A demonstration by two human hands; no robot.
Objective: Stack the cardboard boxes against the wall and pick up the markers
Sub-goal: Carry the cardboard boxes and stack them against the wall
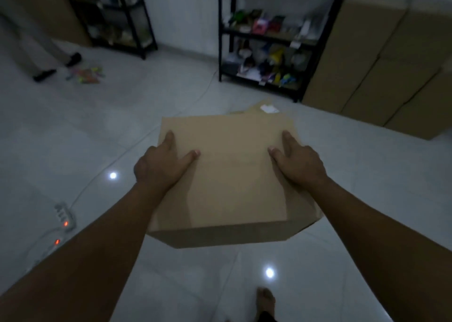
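Observation:
A plain brown cardboard box (232, 174) is held up above the tiled floor in the middle of the head view. My left hand (162, 163) grips its left side, thumb on the top face. My right hand (299, 161) grips its right side the same way. Another cardboard piece with a white label (267, 108) shows just behind the box. A stack of large cardboard boxes (381, 67) stands against the wall at the right. Several coloured markers (85, 74) lie scattered on the floor at the far left.
Two black metal shelf racks stand at the back: one (271, 47) full of small items, one (117, 15) at the left. Another person's legs (46, 57) stand by the markers. Power strips (64, 219) with a white cable lie at the lower left. My bare foot (265, 302) is below.

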